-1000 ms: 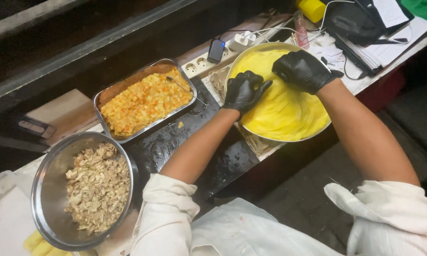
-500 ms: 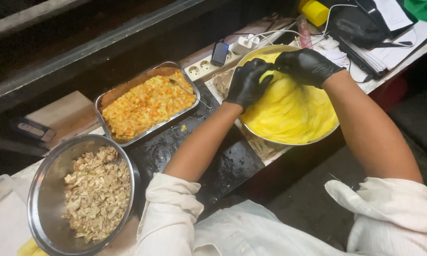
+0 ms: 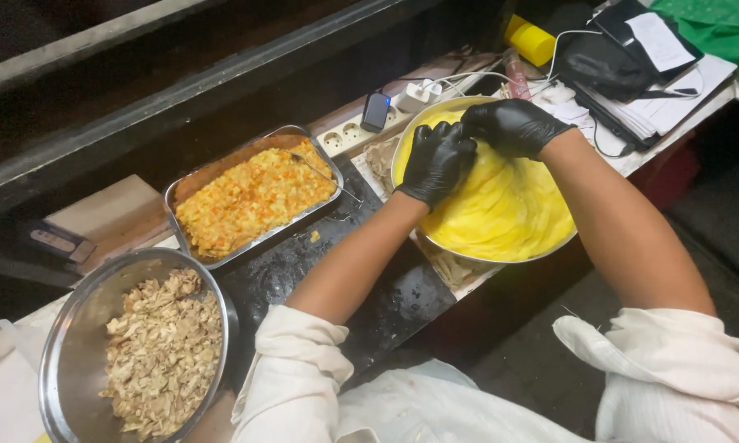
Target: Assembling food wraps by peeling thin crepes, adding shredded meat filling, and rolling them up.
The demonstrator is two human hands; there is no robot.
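Head view looks down on my two black-gloved hands meeting over the stack of thin yellow round sheets (image 3: pixel 509 209) in the wide round metal pan (image 3: pixel 459 248), right of centre in the frame. My left hand (image 3: pixel 436 160) sits at the stack's upper left edge with its fingers curled down and drawn together on the top sheet; it looks like a pinch at the rim, though the fingertips are hidden. My right hand (image 3: pixel 513 125) arches over the far edge, fingers bent and pressed onto the same sheet, touching the left.

These sheets look soft, limp and very light, probably a little tacky and easy to tear, so I judge the edge to be the place to take hold, lifting with both hands rather than tugging at one point.

Left of the pan, a rectangular metal tray of orange-and-yellow diced filling (image 3: pixel 254 197) holds a spoon (image 3: pixel 320 172). At lower left stands a round steel bowl of shredded pale meat (image 3: pixel 160 353). A white power strip (image 3: pixel 345 135) lies behind the tray.
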